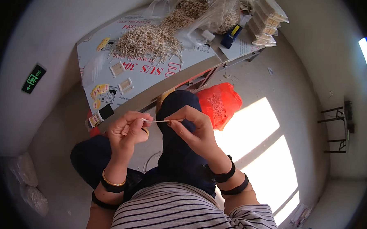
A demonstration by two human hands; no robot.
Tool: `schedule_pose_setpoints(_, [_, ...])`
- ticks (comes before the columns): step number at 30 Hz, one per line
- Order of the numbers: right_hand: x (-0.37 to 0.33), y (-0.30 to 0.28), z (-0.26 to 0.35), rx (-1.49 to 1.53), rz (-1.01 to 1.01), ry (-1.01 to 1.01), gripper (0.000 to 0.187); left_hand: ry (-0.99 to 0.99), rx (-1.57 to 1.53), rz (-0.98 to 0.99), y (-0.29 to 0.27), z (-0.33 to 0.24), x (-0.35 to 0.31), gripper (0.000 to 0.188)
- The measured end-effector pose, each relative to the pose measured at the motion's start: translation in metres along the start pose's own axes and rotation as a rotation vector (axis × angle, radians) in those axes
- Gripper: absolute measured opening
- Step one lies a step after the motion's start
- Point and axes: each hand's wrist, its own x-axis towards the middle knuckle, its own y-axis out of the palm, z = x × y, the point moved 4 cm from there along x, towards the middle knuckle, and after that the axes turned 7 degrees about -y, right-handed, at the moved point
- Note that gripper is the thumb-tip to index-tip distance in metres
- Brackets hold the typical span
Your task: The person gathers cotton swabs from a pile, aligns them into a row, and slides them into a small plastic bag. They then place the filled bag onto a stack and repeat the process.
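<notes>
While pinched shut, both grips (127,130) (191,127) on one thin stick (160,121).

Thin pale stick (158,121): slender, straight, off-white, like cotton swab or small wooden splint. Lies roughly level, running left to right, slight upward tilt toward right. Left end pinched in left hand (125,130) fingertips, right end pinched in right hand (193,129) fingertips; short middle length bare between them. Held in air above dark-clothed knee, near side of table edge, about centre of scene. Tip detail too small to tell.
</notes>
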Motion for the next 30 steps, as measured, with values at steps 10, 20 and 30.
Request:
schedule_pose_setpoints(10, [-0.042,-0.159,-0.056,-1.15,-0.319,0.158,0.016,0.69,0.717,0.21,0.162,-0.022,0.098,0.012])
schedule_pose_setpoints(20, [-0.088,-0.225,-0.095,-1.068,-0.509,0.336,0.013,0.62,0.926,0.484,0.185,0.001,0.123,0.027])
schedule_pose_setpoints(30, [-0.018,-0.151,-0.114,-0.895,-0.229,0.214,0.014,0.514,0.994,0.301,0.077,-0.158,-0.019,0.017])
